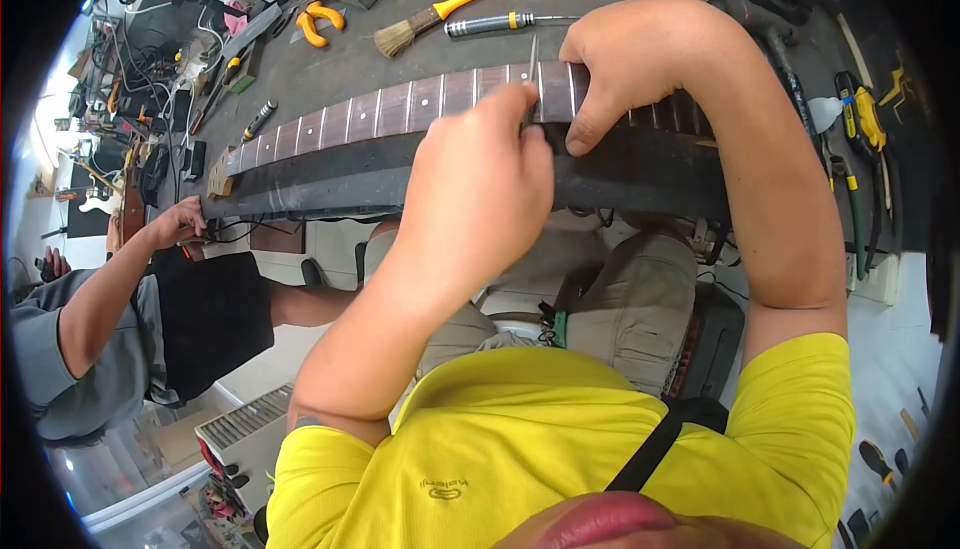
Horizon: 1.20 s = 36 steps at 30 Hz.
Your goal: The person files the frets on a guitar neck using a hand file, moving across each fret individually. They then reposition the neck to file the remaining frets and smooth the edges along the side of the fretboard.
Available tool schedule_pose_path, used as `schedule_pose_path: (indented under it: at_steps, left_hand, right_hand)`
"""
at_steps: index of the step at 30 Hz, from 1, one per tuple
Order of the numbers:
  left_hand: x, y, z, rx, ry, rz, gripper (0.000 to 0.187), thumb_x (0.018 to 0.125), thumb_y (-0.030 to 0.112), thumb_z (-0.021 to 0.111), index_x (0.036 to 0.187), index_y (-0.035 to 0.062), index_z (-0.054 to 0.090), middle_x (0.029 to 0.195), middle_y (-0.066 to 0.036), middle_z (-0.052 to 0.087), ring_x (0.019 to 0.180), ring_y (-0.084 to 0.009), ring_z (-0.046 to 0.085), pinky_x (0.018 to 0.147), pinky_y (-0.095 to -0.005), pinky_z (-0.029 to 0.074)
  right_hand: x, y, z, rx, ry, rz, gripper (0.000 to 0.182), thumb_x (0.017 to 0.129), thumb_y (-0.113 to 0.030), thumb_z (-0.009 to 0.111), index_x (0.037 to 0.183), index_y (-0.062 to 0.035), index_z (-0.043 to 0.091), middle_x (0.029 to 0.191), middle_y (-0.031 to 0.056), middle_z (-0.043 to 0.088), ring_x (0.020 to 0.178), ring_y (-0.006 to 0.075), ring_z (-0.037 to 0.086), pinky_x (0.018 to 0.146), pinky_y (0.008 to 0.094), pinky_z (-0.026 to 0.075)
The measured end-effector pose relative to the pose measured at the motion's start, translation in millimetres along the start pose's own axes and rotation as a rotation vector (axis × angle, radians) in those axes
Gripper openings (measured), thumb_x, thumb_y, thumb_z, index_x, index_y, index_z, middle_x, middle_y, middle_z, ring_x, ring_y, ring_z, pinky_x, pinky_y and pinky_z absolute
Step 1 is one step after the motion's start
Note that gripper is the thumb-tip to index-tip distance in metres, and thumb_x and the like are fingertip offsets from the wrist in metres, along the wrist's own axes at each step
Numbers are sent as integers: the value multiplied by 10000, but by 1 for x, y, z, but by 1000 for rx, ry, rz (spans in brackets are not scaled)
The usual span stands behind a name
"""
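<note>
A guitar neck [395, 109] with a dark fretboard, metal frets and dot inlays lies across the bench, its near side along a long black surface [640, 171]. My left hand [485, 154] is closed around a slim pointed metal tool [534, 57], which looks like a needle file. The tool's tip points away from me over the fretboard, and its grip end is hidden in my fingers. My right hand [635, 69] grips the neck just to the right, thumb on the near edge. Its other fingers are hidden at the far side.
Beyond the neck lie a yellow-handled brush [455, 11], a grey screwdriver [490, 24] and orange-handled pliers [318, 24]. A small wooden block [220, 174] sits at the neck's left end. Another person's hand [180, 221] touches the bench edge at left. Cables and tools crowd the far left.
</note>
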State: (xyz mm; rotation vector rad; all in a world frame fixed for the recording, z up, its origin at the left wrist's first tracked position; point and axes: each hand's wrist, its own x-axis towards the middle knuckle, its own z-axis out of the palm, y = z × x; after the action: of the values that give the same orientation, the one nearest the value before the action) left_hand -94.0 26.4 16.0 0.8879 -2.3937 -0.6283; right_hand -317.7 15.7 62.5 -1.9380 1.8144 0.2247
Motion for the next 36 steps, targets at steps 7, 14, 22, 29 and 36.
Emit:
schedule_pose_path:
  at_steps: [7,14,22,29,36]
  left_hand:
    - [-30,13,11,-31,57,42,221,1010,-44,659,1219,-76,722,683,-216,613,525,-368,591,552,-384,473]
    - [-10,24,18,-15,9,15,180,1005,-25,671,1171,-77,714,710,-241,641,584,-424,662,579,-412,510]
    - [-1,14,22,-39,3,5,196,1018,-15,675,1200,-85,697,693,-226,600,554,-271,576,589,-384,478]
    - [-34,28,-3,-53,-144,-113,229,988,-5,684,1211,-55,695,783,-311,708,756,-533,729,663,-606,582]
    - [-24,22,8,41,-77,18,237,985,0,688,1215,-57,695,773,-293,718,737,-508,732,669,-577,590]
  right_hand:
    - [-10,17,-15,-59,-10,89,729,597,-572,1026,953,24,804,799,176,763,751,324,759,671,447,561]
    - [-21,7,-46,-41,-333,35,796,800,-656,899,1163,51,840,1100,246,831,998,358,805,875,445,618]
    - [-32,-13,-40,-20,-278,96,771,803,-629,903,1138,62,839,1116,254,826,1001,371,802,872,448,617]
    - [-28,3,-38,-27,-295,11,764,805,-617,896,1185,43,837,1145,231,830,1031,377,796,895,448,611]
    - [-15,8,-10,-66,12,89,647,629,-476,1001,1022,8,826,844,171,791,772,339,769,693,445,585]
